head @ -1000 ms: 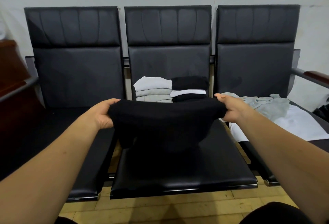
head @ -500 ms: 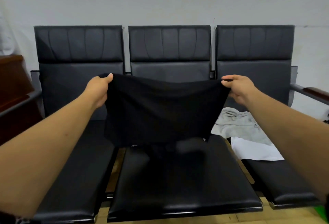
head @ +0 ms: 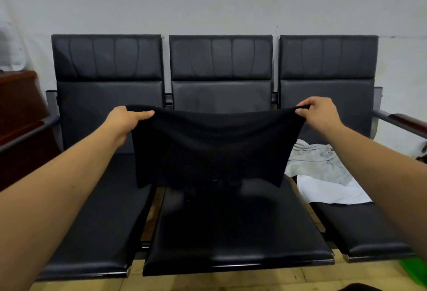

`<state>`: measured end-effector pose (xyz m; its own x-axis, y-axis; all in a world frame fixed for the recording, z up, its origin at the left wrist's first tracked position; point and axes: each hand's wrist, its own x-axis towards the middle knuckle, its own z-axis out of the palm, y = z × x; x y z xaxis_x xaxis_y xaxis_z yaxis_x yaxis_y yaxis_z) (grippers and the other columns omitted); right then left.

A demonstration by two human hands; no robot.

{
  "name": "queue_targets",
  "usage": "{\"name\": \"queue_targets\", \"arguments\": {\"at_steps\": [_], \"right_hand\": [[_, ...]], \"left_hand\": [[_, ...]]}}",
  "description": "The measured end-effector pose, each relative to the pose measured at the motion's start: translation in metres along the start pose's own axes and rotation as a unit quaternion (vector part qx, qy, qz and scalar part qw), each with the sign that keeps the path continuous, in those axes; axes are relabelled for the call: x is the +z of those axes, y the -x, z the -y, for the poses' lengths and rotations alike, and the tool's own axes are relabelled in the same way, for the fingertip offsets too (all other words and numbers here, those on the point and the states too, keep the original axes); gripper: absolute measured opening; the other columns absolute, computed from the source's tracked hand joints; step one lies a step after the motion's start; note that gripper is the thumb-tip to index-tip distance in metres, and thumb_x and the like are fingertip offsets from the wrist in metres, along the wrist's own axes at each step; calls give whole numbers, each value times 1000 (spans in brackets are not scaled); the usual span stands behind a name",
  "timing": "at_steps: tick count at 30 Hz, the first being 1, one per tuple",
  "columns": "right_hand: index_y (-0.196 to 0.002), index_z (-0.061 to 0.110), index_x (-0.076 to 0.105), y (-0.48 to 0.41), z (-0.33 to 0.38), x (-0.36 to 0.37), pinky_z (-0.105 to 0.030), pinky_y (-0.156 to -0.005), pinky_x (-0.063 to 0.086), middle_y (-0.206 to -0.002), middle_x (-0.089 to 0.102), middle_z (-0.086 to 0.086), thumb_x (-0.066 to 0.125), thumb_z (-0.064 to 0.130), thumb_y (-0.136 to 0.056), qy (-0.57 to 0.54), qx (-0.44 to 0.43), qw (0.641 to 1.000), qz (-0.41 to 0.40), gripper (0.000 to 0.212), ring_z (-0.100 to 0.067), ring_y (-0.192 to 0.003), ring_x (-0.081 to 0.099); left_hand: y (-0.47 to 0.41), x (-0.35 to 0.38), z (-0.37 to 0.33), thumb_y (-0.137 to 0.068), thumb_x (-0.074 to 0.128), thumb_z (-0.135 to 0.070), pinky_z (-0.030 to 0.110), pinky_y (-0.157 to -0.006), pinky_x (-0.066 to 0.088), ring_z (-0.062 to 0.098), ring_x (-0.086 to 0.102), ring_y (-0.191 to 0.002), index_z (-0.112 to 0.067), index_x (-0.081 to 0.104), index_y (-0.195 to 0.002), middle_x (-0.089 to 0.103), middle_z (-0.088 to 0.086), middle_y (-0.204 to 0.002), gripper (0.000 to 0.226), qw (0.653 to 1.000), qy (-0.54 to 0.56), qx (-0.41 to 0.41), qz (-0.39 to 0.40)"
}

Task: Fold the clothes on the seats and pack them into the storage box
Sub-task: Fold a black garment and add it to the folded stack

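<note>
A black garment (head: 212,149) hangs spread in the air above the middle seat (head: 231,226). My left hand (head: 126,120) grips its upper left corner and my right hand (head: 320,112) pinches its upper right corner, both at about the same height. The cloth sags a little between them and its lower edge hangs just over the seat cushion. It hides the back of the middle seat, where a stack of folded clothes stood earlier. A crumpled grey garment (head: 321,161) and a white garment (head: 330,191) lie on the right seat.
Three black padded seats stand in a row against a pale wall. The left seat (head: 99,216) is bare. A dark wooden cabinet (head: 20,115) is at the far left. An armrest (head: 402,120) juts out at the right. Something green (head: 416,272) sits on the wooden floor, bottom right.
Both hands lifted the black garment from low over the seat up into the air and pulled it wider. The folded stack behind it went out of sight.
</note>
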<state>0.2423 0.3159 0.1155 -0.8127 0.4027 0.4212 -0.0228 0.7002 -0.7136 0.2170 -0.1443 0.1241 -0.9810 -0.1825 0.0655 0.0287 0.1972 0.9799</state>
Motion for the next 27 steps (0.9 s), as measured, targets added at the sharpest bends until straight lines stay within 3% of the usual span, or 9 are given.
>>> {"name": "queue_targets", "arguments": {"at_steps": [5,11,14,16,19,23,25,27], "right_hand": [[-93,18,68,11,19,-7,-21,-77,45,-91,67,-2,69,11,-91,-100,-38,993,-46,7,-15,-88,61],[-84,29,56,28,41,-27,-29,-58,45,-83,57,1,56,14,-99,-281,-3,960,0,22,-14,-71,51],[-83,27,60,40,45,-39,-29,-58,42,-79,59,3,60,12,-96,-321,-17,947,26,20,-11,-66,53],[-82,25,63,47,48,-46,-28,-62,48,-76,63,4,63,9,-93,-350,-18,935,47,20,-10,-67,58],[-82,20,64,51,53,-54,-24,-62,54,-71,67,3,61,4,-93,-376,-4,922,87,19,-10,-66,63],[-87,17,66,40,53,-57,-22,-59,57,-66,71,2,62,3,-93,-358,54,923,129,16,-10,-62,68],[-86,17,67,28,42,-48,-23,-58,58,-65,72,2,63,3,-93,-310,90,937,137,16,-10,-61,69],[-84,18,66,14,26,-32,-25,-57,58,-65,70,0,65,4,-93,-254,112,951,139,16,-10,-59,68]], "left_hand": [[16,1,-13,-88,74,-25,35,-88,56,21,72,-94,-17,72,-98,75,4,-100,14,996,46,62,34],[33,1,-34,-96,63,-21,36,-88,55,19,71,-103,-17,68,-115,75,4,-110,21,984,86,100,118],[48,-4,-37,-97,59,-15,28,-80,58,16,72,-101,-15,67,-118,74,4,-112,23,977,103,93,162],[56,-9,-35,-91,61,-13,27,-77,59,18,72,-100,-14,73,-110,75,5,-109,22,970,137,83,186],[65,-17,-31,-89,59,-13,27,-75,60,17,73,-95,-17,81,-92,76,5,-101,22,960,164,73,214],[64,-18,-25,-95,55,-12,26,-70,61,15,74,-84,-20,80,-85,76,3,-92,28,963,168,63,202],[55,-12,-18,-96,58,-13,28,-70,62,15,74,-83,-19,79,-89,77,3,-92,23,973,131,47,186],[41,-3,-3,-95,61,-14,32,-73,62,18,75,-86,-15,72,-106,77,7,-98,16,982,94,16,162]]}}
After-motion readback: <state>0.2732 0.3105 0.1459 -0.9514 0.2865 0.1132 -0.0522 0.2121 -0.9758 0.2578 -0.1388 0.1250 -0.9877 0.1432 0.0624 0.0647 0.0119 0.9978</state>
